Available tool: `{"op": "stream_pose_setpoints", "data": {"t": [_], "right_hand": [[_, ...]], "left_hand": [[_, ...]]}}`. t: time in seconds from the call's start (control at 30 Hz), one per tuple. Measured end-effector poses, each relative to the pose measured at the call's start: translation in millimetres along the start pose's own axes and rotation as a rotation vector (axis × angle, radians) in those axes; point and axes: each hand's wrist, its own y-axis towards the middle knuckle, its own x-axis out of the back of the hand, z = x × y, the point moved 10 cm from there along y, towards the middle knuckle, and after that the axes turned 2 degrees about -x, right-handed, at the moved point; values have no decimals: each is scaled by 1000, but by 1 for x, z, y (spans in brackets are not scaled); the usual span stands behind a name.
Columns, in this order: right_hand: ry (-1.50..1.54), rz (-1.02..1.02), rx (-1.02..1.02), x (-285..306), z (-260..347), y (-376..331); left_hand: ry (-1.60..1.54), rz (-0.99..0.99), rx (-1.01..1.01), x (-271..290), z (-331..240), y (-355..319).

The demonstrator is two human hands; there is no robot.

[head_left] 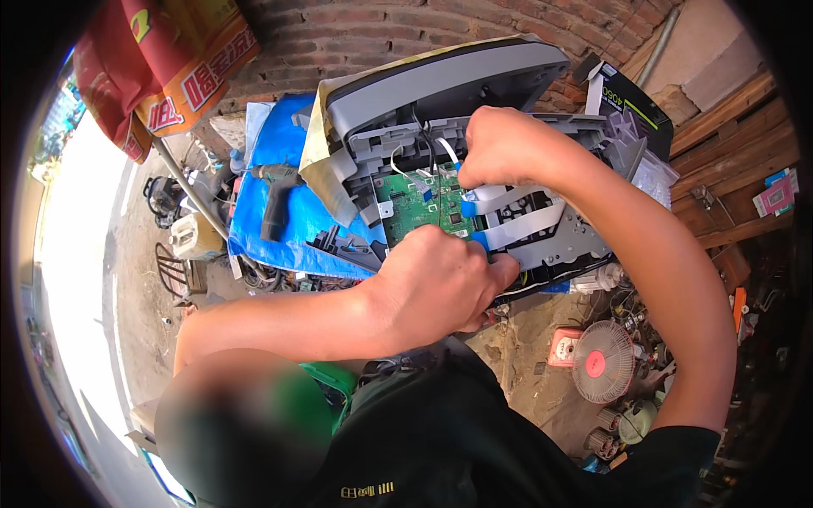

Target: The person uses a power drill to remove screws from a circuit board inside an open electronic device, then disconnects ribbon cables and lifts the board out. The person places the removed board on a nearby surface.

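Observation:
An opened grey printer (584,241) has its lid raised, baring a green circuit board (408,201). My right hand (501,148) is closed at the board's far right edge, pinching the blue-tipped end of a white ribbon cable (446,149). Other white ribbon cables (529,227) with blue ends run from the board's right side over the metal frame. At the printer's near edge, my left hand (440,275) is curled with its thumb pointing right. Its fingertips are mostly hidden, so what they grip does not show.
A cordless drill (275,199) lies on a blue tarp (246,220) left of the printer. The raised lid (449,85) stands before a brick wall (339,46). A black box (631,110) is at the far right. A round fan (603,361) and loose parts lie below, right.

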Motion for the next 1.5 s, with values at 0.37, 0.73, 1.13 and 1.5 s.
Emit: {"op": "stream_pose_setpoints", "data": {"t": [0.37, 0.73, 1.13, 1.5], "right_hand": [[348, 33, 90, -4, -10, -9], [77, -128, 49, 2, 2, -20], [238, -133, 37, -6, -9, -19], [389, -242, 403, 16, 12, -67]], "left_hand": [[18, -80, -15, -4, 1, -3], [-18, -88, 40, -6, 1, -5], [-335, -630, 510, 49, 93, -81], [-99, -367, 622, 24, 105, -64]]}}
